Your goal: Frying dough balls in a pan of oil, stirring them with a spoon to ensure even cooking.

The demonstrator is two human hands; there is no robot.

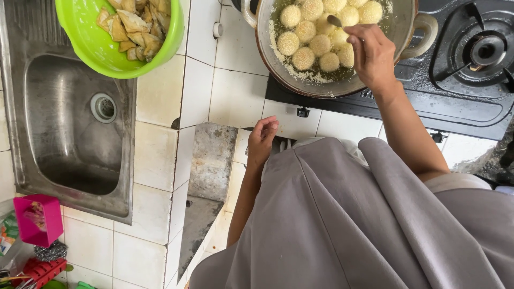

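A white-tiled kitchen counter (155,155) carries a gas stove (455,101) with a wok (267,48) of sesame balls (303,58) frying in oil.

Over the wok's near right side, the right hand (372,53) is clenched around a metal utensil (335,21) whose tip lies among the balls; the left hand (262,140) rests loose and empty on the counter edge just below the wok. Well to the wok's left sit a steel sink (69,128) and a green bowl (96,51) of fried pieces. Stirring well likely means gentle nudges, turning each ball without splashing oil.
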